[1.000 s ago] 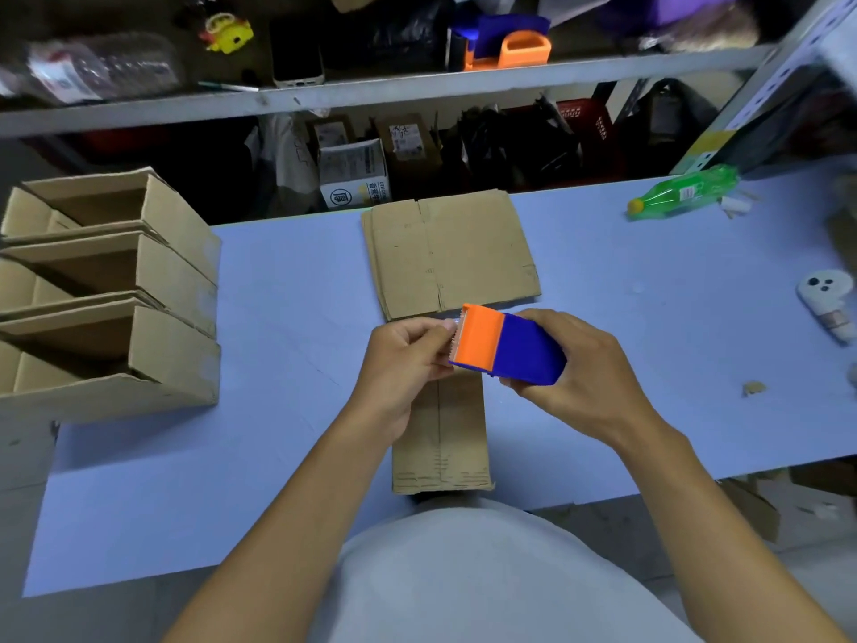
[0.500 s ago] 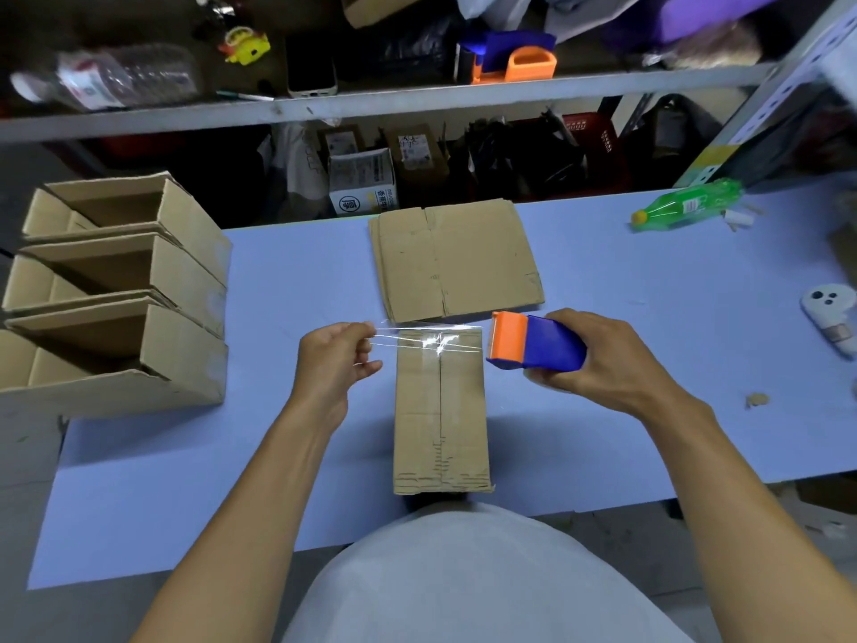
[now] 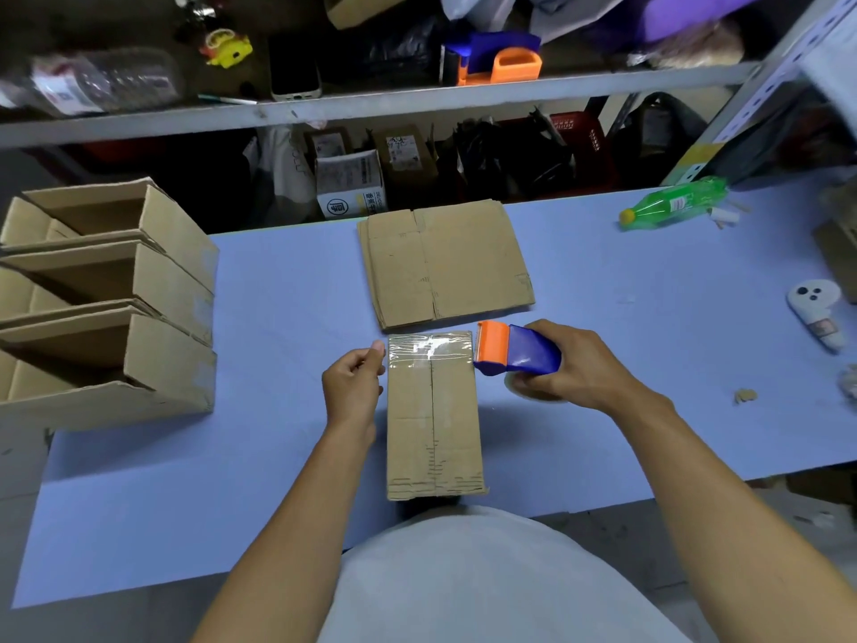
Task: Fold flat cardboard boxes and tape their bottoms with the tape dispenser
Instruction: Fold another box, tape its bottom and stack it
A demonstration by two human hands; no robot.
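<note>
Head view: right hand [image 3: 577, 364] grips the dispenser [image 3: 517, 350], left hand [image 3: 354, 387] pinches glossy tape [image 3: 429, 350] across the matte rectangular box [image 3: 433, 424].

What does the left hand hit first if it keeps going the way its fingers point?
The left hand points up-right at the box's far left corner. It would meet the clear tape strip on the folded cardboard box almost at once; its fingertips look already at the tape's end.

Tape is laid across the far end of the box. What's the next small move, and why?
Probably tilt the dispenser in the right hand to cut the tape at the box's right edge: the strip already spans the width, with the left hand at its other end.
</note>
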